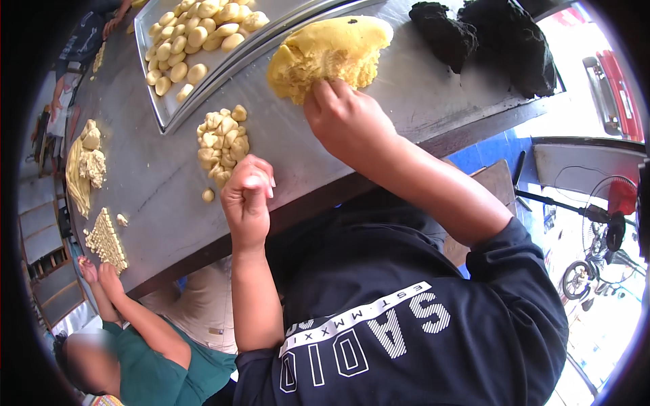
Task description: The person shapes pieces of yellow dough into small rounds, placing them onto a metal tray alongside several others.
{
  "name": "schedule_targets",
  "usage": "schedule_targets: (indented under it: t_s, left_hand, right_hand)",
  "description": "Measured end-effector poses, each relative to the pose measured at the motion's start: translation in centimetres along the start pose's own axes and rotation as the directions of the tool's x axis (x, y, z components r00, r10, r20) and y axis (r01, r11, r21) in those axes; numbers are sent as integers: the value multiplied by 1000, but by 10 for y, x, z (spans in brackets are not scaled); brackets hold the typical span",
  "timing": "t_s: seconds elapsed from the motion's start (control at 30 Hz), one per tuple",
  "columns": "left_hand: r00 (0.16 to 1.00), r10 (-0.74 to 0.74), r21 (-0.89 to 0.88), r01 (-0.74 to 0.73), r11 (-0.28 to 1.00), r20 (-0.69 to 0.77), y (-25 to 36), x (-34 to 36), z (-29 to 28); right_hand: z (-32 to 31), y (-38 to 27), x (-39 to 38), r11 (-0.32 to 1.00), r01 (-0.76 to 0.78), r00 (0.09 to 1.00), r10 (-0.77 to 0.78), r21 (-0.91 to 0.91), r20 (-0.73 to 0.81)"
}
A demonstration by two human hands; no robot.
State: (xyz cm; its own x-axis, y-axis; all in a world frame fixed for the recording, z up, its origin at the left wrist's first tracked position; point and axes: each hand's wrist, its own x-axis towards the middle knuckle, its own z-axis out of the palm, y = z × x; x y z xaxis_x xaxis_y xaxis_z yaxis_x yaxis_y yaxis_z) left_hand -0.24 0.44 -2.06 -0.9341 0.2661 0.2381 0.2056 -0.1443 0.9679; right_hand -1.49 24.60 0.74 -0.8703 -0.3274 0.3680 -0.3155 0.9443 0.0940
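My right hand (pixel 342 115) is closed at the torn, crumbly near side of a large yellow dough-like lump (pixel 332 51), its fingertips pinching into it. Nearer to me and to the left, my left hand (pixel 248 193) is held with curled fingers and the thumb over them. Whatever it may hold is hidden. Just beyond that hand lies a heap of small pale dough pieces (pixel 220 142), with one little ball (pixel 208 195) apart from it. A metal tray (pixel 162 111) at the far left carries many smooth, rounded yellow dough pieces (pixel 193 34).
The grey metal table (pixel 162 203) has a dark front edge before me. Crumpled black plastic (pixel 508 47) sits at the far right. At left, a co-worker in a green shirt (pixel 152 352) has both hands by a slab of small dough pieces (pixel 107 242); more dough (pixel 84 169) lies beyond.
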Motion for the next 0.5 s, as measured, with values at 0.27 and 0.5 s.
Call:
schedule_targets:
  t_s: [0.27,0.5]
  left_hand:
    - [986,-142,-67,148,987,91,14,1,-2]
    - [994,-96,-34,98,995,52,1,-2,-5]
  right_hand:
    - [-3,18,-28,902,-41,990,95,430,-105]
    - [-29,17,38,962,271,904,-270,-46,-332]
